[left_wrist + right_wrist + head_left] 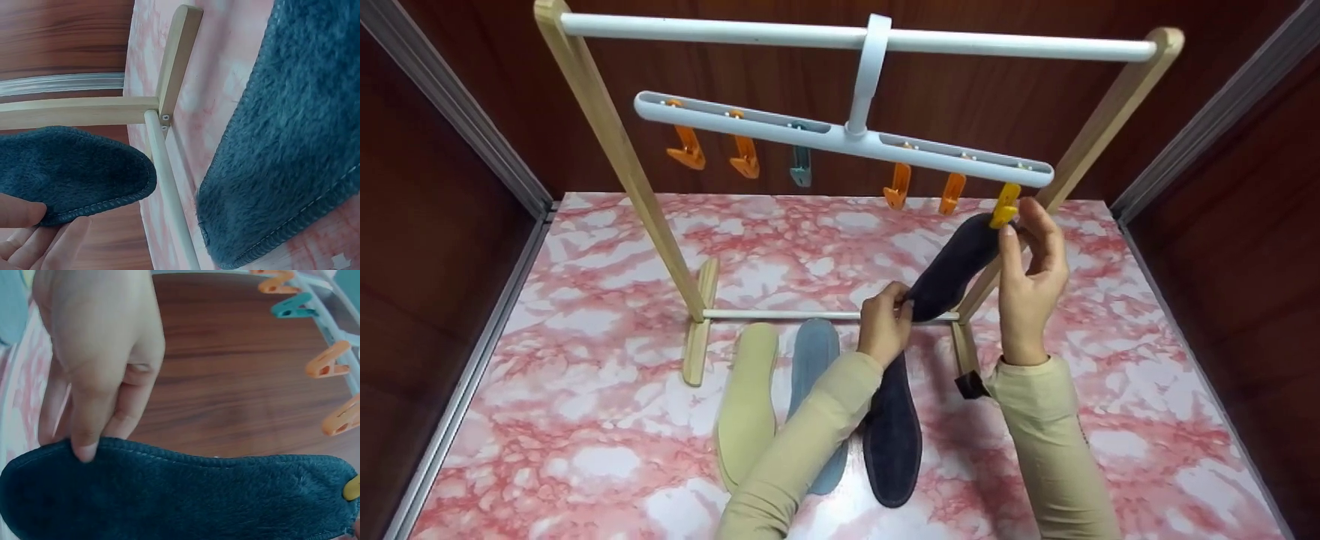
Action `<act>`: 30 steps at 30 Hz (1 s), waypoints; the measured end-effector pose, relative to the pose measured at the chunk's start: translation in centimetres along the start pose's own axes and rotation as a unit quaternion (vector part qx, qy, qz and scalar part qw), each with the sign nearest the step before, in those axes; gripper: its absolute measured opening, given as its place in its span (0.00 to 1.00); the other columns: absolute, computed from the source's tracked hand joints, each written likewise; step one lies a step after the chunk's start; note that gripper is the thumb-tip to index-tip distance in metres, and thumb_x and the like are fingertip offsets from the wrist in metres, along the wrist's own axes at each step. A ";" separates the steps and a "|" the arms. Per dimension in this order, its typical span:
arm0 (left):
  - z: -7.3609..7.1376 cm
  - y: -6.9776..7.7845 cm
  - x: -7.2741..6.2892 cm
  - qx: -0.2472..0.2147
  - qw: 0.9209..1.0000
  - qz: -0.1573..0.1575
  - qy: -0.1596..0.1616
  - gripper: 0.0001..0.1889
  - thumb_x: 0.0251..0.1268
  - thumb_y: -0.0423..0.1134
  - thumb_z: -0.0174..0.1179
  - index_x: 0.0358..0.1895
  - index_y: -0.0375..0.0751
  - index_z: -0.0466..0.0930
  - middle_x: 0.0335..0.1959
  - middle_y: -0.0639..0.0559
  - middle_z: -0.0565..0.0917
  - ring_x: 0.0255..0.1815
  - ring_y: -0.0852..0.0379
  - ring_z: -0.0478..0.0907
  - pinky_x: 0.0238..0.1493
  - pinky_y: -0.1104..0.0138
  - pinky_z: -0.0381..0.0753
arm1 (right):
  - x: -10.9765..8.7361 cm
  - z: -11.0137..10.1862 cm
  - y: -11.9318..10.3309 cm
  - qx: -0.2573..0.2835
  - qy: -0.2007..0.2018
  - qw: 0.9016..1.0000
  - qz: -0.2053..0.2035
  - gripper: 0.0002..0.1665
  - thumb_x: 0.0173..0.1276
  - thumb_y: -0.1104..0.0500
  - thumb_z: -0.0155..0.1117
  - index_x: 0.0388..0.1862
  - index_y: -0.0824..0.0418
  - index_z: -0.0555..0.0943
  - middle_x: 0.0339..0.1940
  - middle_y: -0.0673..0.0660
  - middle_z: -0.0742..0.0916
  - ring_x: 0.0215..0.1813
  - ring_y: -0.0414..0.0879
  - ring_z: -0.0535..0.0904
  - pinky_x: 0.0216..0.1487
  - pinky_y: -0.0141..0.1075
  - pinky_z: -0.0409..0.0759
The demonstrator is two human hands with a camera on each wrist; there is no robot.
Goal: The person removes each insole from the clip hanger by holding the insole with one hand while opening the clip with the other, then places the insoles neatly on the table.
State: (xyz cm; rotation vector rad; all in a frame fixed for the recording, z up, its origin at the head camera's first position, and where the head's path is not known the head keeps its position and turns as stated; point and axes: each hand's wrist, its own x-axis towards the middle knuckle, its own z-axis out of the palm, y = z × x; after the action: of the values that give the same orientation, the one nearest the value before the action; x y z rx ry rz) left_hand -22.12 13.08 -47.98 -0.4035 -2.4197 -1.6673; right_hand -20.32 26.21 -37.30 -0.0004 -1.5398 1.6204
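A dark fuzzy insole (960,262) hangs slantwise, its upper end in the yellow clip (1005,208) at the right end of a clip hanger (847,142). My left hand (885,322) pinches the edge of its lower part between thumb and fingers, as the right wrist view also shows. Up by the yellow clip is my right hand (1035,277), thumb and forefinger apart, their tips right beside the clip and the insole's end. A matching dark insole (892,442) lies on the table below, partly behind my left forearm.
The hanger hooks over the white top bar (720,31) of a wooden stand (622,157). Orange clips (898,187) and a teal clip (801,161) hang from it, holding nothing. A yellow-green insole (748,405) and a blue insole (814,360) lie on the marbled table (585,300).
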 end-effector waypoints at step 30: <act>-0.4 0.6 -1.2 -0.025 0.999 0.001 -0.021 0.06 0.59 0.24 0.57 0.37 0.33 0.81 0.31 0.44 0.86 0.35 0.54 0.85 0.36 0.75 0.81 | 1.7 0.3 -1.3 0.143 -0.106 0.981 0.071 0.10 0.65 0.69 0.60 0.46 0.67 0.78 0.42 0.62 0.86 0.43 0.51 0.83 0.49 0.35 0.77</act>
State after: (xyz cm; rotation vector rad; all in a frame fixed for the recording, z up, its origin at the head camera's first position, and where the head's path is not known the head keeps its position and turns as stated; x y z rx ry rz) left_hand -20.79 12.80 -47.65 -0.4523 -2.4090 -1.7394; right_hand -20.74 26.74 -35.28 0.2315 -1.4769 1.9973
